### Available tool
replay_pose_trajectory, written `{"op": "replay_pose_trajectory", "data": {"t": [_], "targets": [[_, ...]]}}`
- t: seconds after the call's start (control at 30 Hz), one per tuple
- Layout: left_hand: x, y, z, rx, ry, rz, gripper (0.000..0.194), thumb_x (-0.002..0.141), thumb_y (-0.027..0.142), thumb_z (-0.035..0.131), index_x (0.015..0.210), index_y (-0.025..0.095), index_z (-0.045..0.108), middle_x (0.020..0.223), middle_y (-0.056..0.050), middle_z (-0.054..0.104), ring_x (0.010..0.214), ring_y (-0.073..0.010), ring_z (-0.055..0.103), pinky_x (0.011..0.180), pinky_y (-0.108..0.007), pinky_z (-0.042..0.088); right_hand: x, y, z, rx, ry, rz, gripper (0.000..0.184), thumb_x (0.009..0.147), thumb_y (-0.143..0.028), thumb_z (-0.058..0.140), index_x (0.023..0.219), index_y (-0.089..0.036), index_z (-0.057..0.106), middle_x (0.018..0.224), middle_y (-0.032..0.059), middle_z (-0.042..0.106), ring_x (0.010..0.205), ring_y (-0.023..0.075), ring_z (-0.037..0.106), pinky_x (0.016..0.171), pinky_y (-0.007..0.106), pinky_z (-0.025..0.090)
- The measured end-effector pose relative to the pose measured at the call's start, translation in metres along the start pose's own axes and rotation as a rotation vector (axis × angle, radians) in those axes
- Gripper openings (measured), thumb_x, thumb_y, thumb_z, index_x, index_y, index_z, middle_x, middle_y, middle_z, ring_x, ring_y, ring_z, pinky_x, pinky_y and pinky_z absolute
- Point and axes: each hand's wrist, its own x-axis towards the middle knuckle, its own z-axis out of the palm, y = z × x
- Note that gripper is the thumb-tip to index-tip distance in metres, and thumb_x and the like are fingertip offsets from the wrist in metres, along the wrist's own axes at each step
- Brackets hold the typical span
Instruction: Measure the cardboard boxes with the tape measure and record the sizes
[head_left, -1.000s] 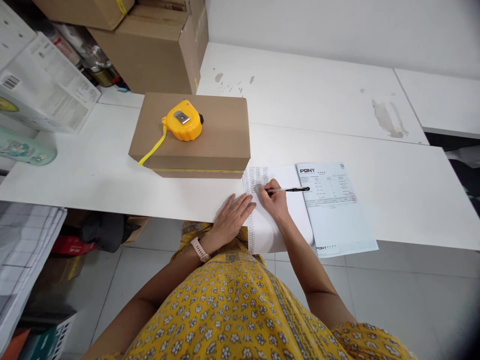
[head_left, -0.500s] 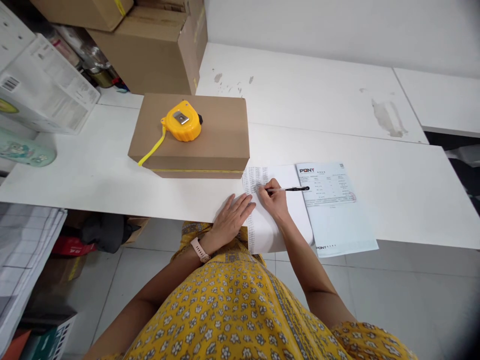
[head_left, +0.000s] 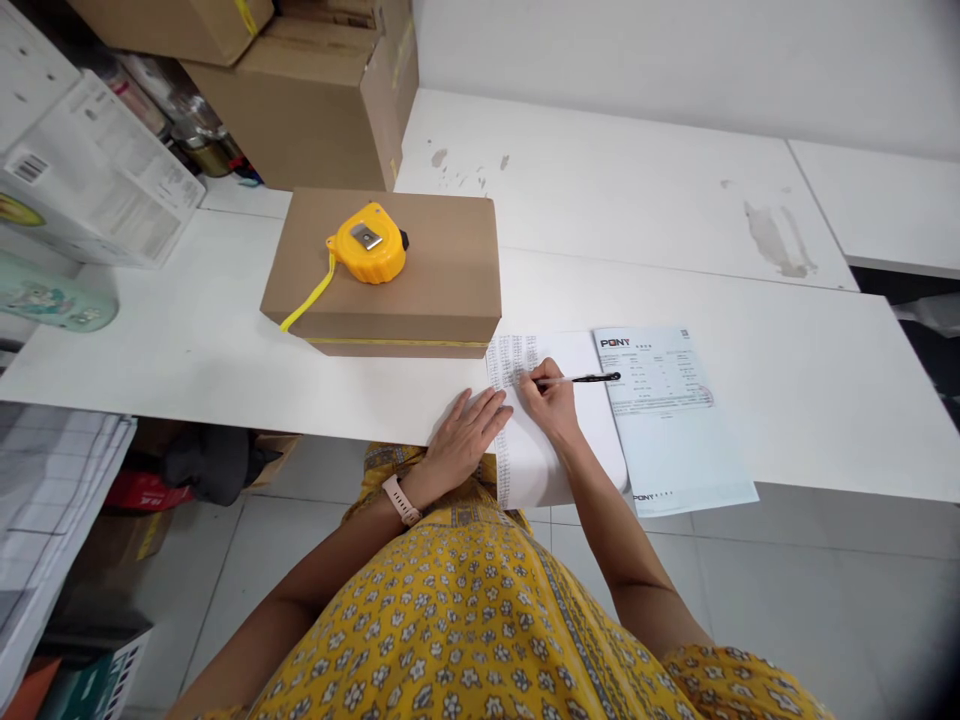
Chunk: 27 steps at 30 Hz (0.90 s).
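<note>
My right hand is closed round a black pen, its tip resting on a white sheet of printed columns at the table's near edge. My left hand lies flat with fingers together, touching the left edge of that sheet. A pale blue form with a red logo lies just to the right. Behind the sheet stands a brown cardboard box with a yellow tape measure on top, its tape hanging over the front left edge.
Large cardboard boxes are stacked at the back left. A white printed carton and a pale green item sit at the far left. The white table stretches right; a stained second tabletop lies behind.
</note>
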Motion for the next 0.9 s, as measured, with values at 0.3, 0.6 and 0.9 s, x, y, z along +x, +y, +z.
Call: {"op": "replay_pose_trajectory", "data": {"t": [0.3,0.6,0.9], "targets": [[0.001,0.000,-0.003,-0.012,-0.004,-0.004,0.059,0.093,0.002,0.038,0.150,0.012,0.048,0.162,-0.014,0.041,0.152,-0.0286,0.034,0.126,-0.053,0.026,-0.001,0.000,0.000,-0.008,0.064,-0.013,0.028,0.088,-0.036,0.062,0.071,-0.025,0.042,0.061,-0.0059,0.042,0.056,0.0123,0.040,0.055,0.027,0.033],[0.000,-0.009,-0.035,-0.322,0.000,0.000,0.055,0.088,0.015,0.057,0.143,0.015,0.051,0.158,-0.015,0.045,0.150,-0.0278,0.038,0.123,-0.050,0.035,0.005,0.013,-0.002,-0.447,0.187,-0.229,0.032,0.095,-0.017,0.040,0.116,-0.024,0.064,0.100,0.0078,0.059,0.095,0.0240,0.054,0.085,0.038,0.046],[0.024,-0.109,-0.153,-0.105,0.766,-0.405,0.051,0.090,0.035,0.067,0.136,0.020,0.050,0.150,-0.016,0.050,0.144,-0.0335,0.042,0.120,-0.057,0.030,0.011,0.025,0.006,-0.592,0.266,-0.295,0.051,0.086,-0.004,0.039,0.128,-0.020,0.063,0.097,0.0108,0.066,0.093,0.0279,0.055,0.085,0.041,0.047]]}}
